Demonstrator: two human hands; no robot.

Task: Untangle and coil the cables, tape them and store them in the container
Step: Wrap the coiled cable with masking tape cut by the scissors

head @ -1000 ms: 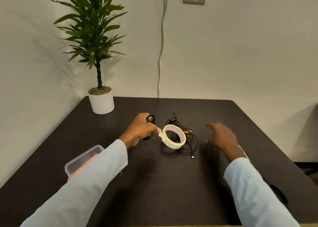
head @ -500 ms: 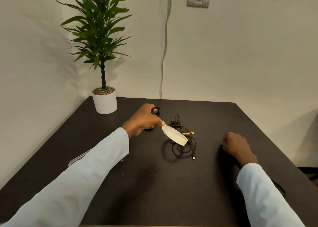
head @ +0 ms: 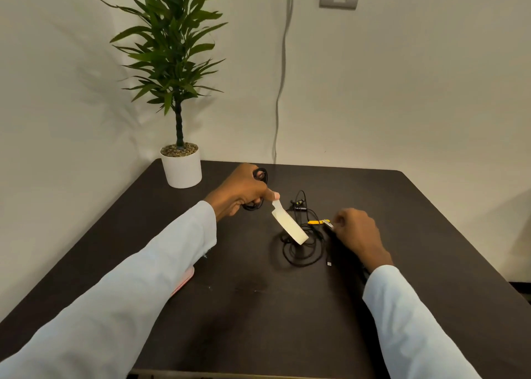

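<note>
The left hand (head: 241, 190) was raised a little above the dark bench (head: 258, 306), its fingers curled round a small coiled black cable (head: 260, 176), part of which looped out above the knuckles and part below the palm. The same hand's thumb and forefinger pinched the free end of a strip drawn from the roll of masking tape (head: 288, 225), so the roll dangled edge-on from that strip, apparently so that a length could be pulled clear and cut while the coil stayed bunched in one grip. The right hand (head: 356, 233) was low over the bench just right of the roll, its fingers curled round a slim tool with a yellow and silver tip (head: 320, 222), most likely a cutter brought up to sever the tape, though the blade itself was too small to make out. Beneath the roll lay the remaining tangle of black cables (head: 301, 243), loose on the bench, with a small connector at the end of one lead (head: 329, 263) lying near the right wrist. The container (head: 184, 281) was almost wholly hidden under the left sleeve, only a pinkish edge showing at the near left. A potted plant (head: 179, 160) stood at the far left corner, well apart from the work. Judging by this, one cable was coiled and about to be taped, and nothing could be seen stored.
</note>
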